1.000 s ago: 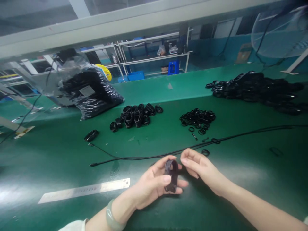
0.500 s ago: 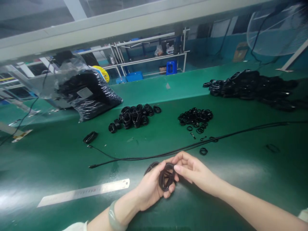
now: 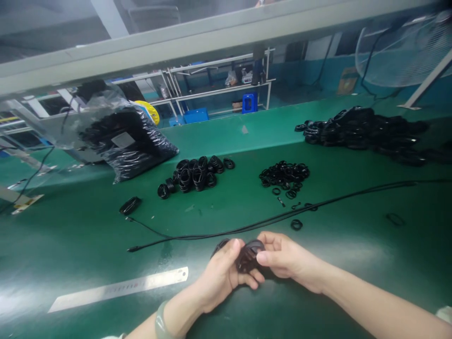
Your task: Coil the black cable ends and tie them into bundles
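A coiled black cable (image 3: 250, 253) is held between both hands near the table's front. My left hand (image 3: 224, 270) grips its left side, thumb on top and fingers underneath. Part of another black coil (image 3: 219, 246) shows behind the left thumb. My right hand (image 3: 286, 256) pinches the right edge of the coil with thumb and fingers. Just beyond the hands, long straight black cables (image 3: 212, 234) lie across the green table (image 3: 106, 254). A small black ring (image 3: 296, 224) rests beyond the right hand.
A steel ruler (image 3: 120, 288) lies at left front. Farther back are stacked black coils (image 3: 197, 174), a lone coil (image 3: 130, 205), a pile of small rings (image 3: 285, 173), a large dark heap (image 3: 360, 129) and a filled plastic bag (image 3: 130, 141). A metal beam (image 3: 212, 42) crosses above.
The coil has tilted and turned between my hands. My right thumb and fingers now pinch its right edge, and the left fingers underneath have loosened slightly. The view has shifted a little.
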Available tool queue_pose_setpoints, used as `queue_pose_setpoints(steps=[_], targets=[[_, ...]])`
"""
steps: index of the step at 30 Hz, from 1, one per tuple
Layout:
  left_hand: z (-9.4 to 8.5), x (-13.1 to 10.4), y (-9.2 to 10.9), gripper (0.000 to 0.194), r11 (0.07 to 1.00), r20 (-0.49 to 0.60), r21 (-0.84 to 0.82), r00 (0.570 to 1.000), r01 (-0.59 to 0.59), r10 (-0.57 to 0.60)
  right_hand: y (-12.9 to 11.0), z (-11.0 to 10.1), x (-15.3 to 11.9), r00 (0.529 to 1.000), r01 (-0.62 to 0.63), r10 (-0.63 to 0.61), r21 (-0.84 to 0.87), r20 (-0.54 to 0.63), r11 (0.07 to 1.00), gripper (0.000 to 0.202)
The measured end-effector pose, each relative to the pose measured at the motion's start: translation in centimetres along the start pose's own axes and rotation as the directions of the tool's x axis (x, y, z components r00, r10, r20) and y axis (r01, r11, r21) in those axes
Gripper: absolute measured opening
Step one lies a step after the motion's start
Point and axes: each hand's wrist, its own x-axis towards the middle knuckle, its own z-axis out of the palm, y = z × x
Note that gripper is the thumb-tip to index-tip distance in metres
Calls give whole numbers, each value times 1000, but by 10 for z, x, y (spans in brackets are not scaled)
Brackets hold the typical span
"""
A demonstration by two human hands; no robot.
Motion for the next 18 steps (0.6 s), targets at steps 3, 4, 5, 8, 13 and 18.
queue_pose_setpoints(steps=[3,4,5,8,13,18], targets=[[-1,-2,3,32,997,-38,-28,996,-78,77,-7,-1,-3,1000,-4,4,66,-1,998,44],[-1,-3,4,31,995,-42,-30,995,-96,95,-8,-1,-4,1000,-3,3,62,4,998,43],[0,-4,5,30,994,-45,-28,993,-110,109,-9,-2,-5,1000,5,-5,38,13,999,40],[0,-5,7,30,991,-73,-8,988,-133,133,-6,-2,-6,997,79,-77,-75,28,994,33],[-2,-6,4,63,984,-51,58,983,-171,174,6,8,-5,988,141,-150,-157,-43,977,27],[-5,-4,-1,76,958,-64,195,972,-211,227,9,15,-5,986,133,-151,-215,-71,967,27]])
